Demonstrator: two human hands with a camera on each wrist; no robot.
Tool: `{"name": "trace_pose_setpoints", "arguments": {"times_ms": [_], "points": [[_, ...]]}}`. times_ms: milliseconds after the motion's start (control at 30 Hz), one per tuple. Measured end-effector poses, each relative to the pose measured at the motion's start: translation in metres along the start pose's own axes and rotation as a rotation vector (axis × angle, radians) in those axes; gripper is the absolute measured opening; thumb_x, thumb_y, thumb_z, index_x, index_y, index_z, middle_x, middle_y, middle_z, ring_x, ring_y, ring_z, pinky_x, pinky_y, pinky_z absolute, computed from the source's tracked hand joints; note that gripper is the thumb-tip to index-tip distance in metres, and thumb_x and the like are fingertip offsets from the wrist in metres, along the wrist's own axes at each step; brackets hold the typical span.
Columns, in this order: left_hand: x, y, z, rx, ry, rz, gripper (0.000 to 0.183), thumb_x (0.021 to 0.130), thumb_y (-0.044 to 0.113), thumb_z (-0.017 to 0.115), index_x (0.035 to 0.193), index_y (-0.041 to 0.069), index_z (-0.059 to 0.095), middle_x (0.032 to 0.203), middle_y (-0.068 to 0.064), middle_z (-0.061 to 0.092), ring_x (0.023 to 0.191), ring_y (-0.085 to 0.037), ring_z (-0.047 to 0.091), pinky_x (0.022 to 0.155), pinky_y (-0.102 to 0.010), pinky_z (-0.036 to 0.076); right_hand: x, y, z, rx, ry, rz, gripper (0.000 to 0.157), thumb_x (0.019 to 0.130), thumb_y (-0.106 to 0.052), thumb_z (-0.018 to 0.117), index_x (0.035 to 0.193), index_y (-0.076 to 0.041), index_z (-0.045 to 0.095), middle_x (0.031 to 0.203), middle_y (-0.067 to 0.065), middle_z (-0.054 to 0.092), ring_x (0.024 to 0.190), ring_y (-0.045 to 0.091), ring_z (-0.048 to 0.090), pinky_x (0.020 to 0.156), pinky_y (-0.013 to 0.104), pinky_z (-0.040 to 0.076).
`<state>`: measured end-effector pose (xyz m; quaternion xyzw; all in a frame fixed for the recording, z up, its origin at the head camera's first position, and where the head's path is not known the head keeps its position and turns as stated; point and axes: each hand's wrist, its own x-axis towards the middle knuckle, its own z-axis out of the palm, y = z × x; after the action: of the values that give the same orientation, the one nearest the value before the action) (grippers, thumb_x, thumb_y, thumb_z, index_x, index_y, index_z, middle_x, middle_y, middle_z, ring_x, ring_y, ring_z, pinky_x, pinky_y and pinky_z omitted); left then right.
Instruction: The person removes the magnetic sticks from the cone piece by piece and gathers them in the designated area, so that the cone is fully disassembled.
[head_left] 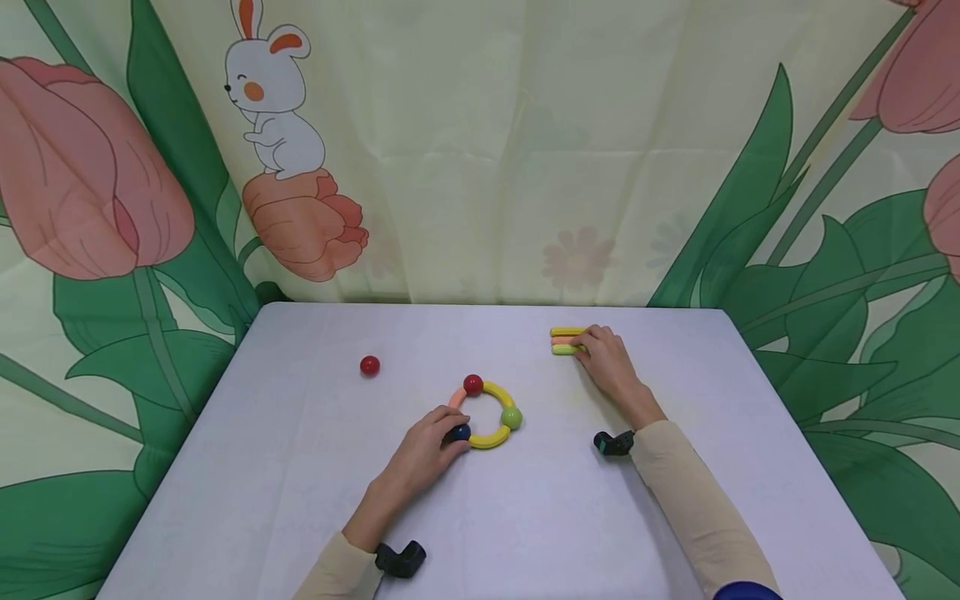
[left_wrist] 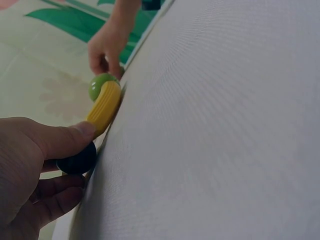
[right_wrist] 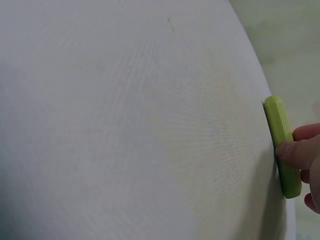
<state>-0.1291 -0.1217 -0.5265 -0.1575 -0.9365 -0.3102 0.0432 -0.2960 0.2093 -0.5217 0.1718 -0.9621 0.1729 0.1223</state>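
Observation:
A ring of curved pieces and balls lies on the white table (head_left: 315, 467). It has yellow curved rods (head_left: 489, 439), a pinkish curved rod (head_left: 458, 397), a red ball (head_left: 473, 384), a green ball (head_left: 512, 417) and a dark blue ball (head_left: 461, 432). My left hand (head_left: 423, 450) grips the ring at the blue ball, thumb reaching onto a yellow rod (left_wrist: 105, 107) in the left wrist view. At the back right, my right hand (head_left: 609, 360) pinches a light green straight rod (right_wrist: 281, 135). Beside it lie an orange rod (head_left: 561, 340) and a yellow straight rod (head_left: 567, 332).
A loose red ball (head_left: 370, 366) sits left of the ring. Behind the table's far edge hangs a cloth backdrop (head_left: 465, 167) printed with tulips and a rabbit. Black wrist cameras (head_left: 401, 559) are worn on both arms. A dark blue round object (head_left: 746, 591) shows at the bottom right.

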Motion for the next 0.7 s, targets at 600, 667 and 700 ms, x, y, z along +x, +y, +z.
{"name": "trace_pose_setpoints", "arguments": {"times_ms": [600, 667, 700], "points": [[0.0014, -0.0011, -0.0004, -0.007, -0.020, -0.017, 0.042, 0.087, 0.025, 0.079, 0.126, 0.014, 0.069, 0.124, 0.001, 0.063, 0.116, -0.017, 0.063, 0.098, -0.033, 0.054, -0.0010, -0.0010, -0.0031, 0.015, 0.020, -0.007, 0.025, 0.089, -0.008, 0.074, 0.114, -0.001, 0.071, 0.112, 0.015, 0.063, 0.105, 0.033, 0.055, 0.093, 0.050, 0.046], [0.0016, -0.0011, -0.0005, -0.009, -0.019, -0.017, 0.042, 0.087, 0.025, 0.078, 0.126, 0.014, 0.069, 0.124, 0.001, 0.063, 0.116, -0.017, 0.063, 0.099, -0.033, 0.054, -0.0018, -0.0022, -0.0041, 0.028, 0.029, -0.004, 0.027, 0.089, -0.008, 0.074, 0.114, -0.001, 0.071, 0.112, 0.015, 0.063, 0.105, 0.032, 0.054, 0.094, 0.049, 0.046], [0.0016, -0.0011, -0.0007, -0.009, -0.019, -0.016, 0.042, 0.087, 0.026, 0.078, 0.126, 0.014, 0.068, 0.124, 0.000, 0.063, 0.117, -0.017, 0.063, 0.099, -0.034, 0.054, -0.0023, -0.0028, -0.0047, 0.035, 0.029, -0.002, 0.027, 0.089, -0.008, 0.074, 0.115, 0.000, 0.070, 0.113, 0.015, 0.063, 0.106, 0.032, 0.054, 0.094, 0.049, 0.046]]}}
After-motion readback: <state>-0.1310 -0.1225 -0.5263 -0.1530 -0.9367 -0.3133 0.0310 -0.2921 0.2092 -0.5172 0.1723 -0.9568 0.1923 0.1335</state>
